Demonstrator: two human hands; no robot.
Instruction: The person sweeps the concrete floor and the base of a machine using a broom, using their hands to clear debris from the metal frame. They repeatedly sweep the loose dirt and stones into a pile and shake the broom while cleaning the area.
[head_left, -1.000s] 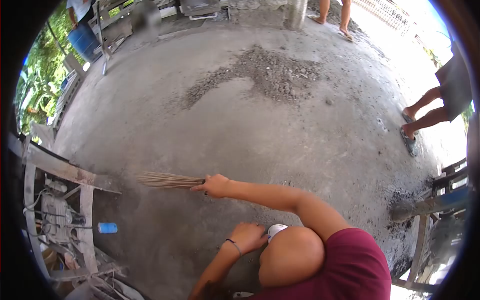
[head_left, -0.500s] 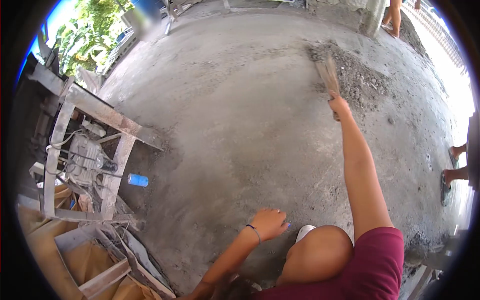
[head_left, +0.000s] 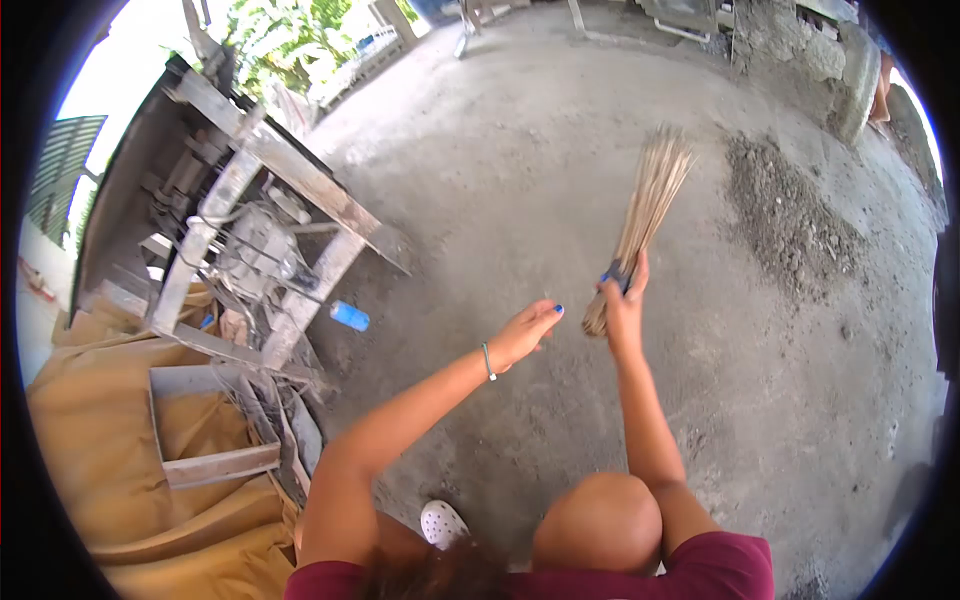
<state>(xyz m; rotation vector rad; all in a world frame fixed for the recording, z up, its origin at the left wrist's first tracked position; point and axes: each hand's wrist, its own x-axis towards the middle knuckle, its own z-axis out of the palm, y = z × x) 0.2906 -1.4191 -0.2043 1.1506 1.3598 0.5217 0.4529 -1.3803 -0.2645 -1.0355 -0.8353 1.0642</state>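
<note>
My right hand [head_left: 626, 308] is wrapped round the bound end of a stick broom [head_left: 650, 205], in the middle of the view. The broom's thin tan sticks fan out away from me, and its dark binding shows at my grip. To the left of the broom's butt end, apart from it, is my left hand [head_left: 525, 335]. It holds nothing; its thumb is stretched out and its fingers are loosely bent. Right of the broom, a heap of grey rubble and dirt [head_left: 790, 215] lies on the concrete floor [head_left: 500, 230].
At left stands a dusty wooden frame [head_left: 315, 300] with a motor [head_left: 255, 245] in it. A blue can [head_left: 349, 316] lies beside it. Tan sheeting [head_left: 110, 430] and a wooden box frame [head_left: 220, 465] are at lower left. Another person's leg [head_left: 881, 90] shows behind a concrete post [head_left: 855, 85].
My right hand has drawn the broom back from the rubble, nearer to me and to my left hand. My left hand has moved forward. The view has swung left.
</note>
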